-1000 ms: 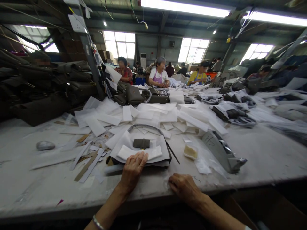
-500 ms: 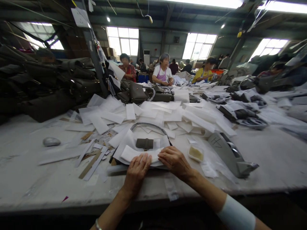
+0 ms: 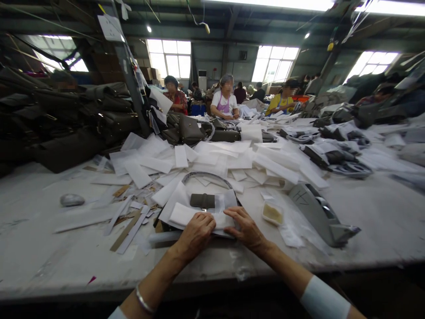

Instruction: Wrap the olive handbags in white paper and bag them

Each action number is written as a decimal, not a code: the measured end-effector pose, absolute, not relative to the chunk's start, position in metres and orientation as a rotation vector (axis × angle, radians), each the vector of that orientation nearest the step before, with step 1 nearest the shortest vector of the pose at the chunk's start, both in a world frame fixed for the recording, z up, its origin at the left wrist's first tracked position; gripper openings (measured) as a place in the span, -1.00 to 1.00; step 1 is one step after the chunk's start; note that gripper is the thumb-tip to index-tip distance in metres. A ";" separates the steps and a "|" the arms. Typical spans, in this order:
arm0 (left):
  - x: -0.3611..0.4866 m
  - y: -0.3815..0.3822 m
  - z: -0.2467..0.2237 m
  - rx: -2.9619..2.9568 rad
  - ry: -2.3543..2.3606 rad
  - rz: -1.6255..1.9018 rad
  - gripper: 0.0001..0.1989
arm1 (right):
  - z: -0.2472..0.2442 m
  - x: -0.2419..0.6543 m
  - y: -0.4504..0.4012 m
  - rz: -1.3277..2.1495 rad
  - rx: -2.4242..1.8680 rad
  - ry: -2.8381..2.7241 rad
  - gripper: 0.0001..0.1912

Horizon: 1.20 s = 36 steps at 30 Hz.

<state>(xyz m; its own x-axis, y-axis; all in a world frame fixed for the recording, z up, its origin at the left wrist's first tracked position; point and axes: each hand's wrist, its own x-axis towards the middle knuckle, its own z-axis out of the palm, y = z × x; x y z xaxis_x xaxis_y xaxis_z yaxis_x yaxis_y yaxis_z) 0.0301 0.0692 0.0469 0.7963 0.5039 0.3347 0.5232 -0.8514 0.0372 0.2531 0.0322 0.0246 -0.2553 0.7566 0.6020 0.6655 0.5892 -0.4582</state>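
Observation:
A dark bag lies on the table in front of me, mostly covered by a white foam sheet (image 3: 171, 199), its wrapped handle (image 3: 212, 174) arching away from me. The dark closure flap (image 3: 202, 200) shows through the middle. Across the near side lies a folded white foam strip (image 3: 182, 215). My left hand (image 3: 198, 230) has its fingers bent together on the strip's near edge; what they pinch is hidden. At the strip's right end my right hand (image 3: 244, 226) is open, thumb and fingers apart, touching the foam.
A tape dispenser (image 3: 315, 215) and a small tub (image 3: 272, 213) stand to the right. Paper and card strips (image 3: 129, 228) and a grey lump (image 3: 72, 200) lie left. Foam sheets (image 3: 212, 155) and dark bags (image 3: 191, 128) are piled beyond; people sit across the table.
My left hand has shifted right and its fingers have drawn together. My right hand's thumb and fingers have spread from their pinch on the foam.

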 end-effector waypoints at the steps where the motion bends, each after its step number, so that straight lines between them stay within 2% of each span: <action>1: 0.028 0.069 0.046 -2.966 -0.856 -0.587 -0.76 | 0.024 0.254 0.033 0.160 -1.113 -1.994 -0.66; 5: 0.024 0.063 0.043 -3.120 -0.924 -0.800 -0.65 | 0.021 0.251 0.030 0.256 -1.077 -1.955 -0.86; 10: 0.038 0.060 0.048 -3.136 -1.069 -0.793 -0.87 | 0.034 0.255 0.032 0.497 -1.246 -1.855 -0.90; 12: 0.045 0.060 0.048 -3.080 -1.107 -0.722 -0.88 | 0.044 0.259 0.039 0.640 -1.359 -1.841 -0.92; 13: 0.048 0.059 0.048 -3.041 -1.110 -0.695 -0.87 | 0.049 0.260 0.043 0.687 -1.408 -1.843 -0.87; 16: 0.055 0.058 0.043 -2.936 -1.060 -0.666 -0.85 | 0.059 0.258 0.057 0.704 -1.496 -1.949 -0.48; 17: 0.056 0.058 0.041 -2.919 -1.038 -0.664 -0.84 | 0.061 0.256 0.061 0.691 -1.507 -2.004 -0.43; 19: 0.058 0.058 0.039 -2.921 -1.021 -0.651 -0.85 | 0.061 0.251 0.067 0.677 -1.510 -2.089 -0.54; 22: 0.057 0.057 0.038 -2.972 -1.113 -0.654 -0.86 | 0.058 0.245 0.068 0.632 -1.463 -2.145 -0.88; 23: 0.056 0.057 0.039 -2.996 -1.167 -0.673 -0.88 | 0.056 0.245 0.067 0.598 -1.451 -2.144 -0.90; 27: 0.053 0.055 0.044 -3.083 -1.374 -0.773 -0.95 | 0.056 0.248 0.058 0.480 -1.448 -2.053 -0.87; 36: 0.053 0.053 0.048 -3.117 -1.501 -0.907 -0.93 | 0.076 0.278 0.059 0.471 -1.554 -1.688 -0.81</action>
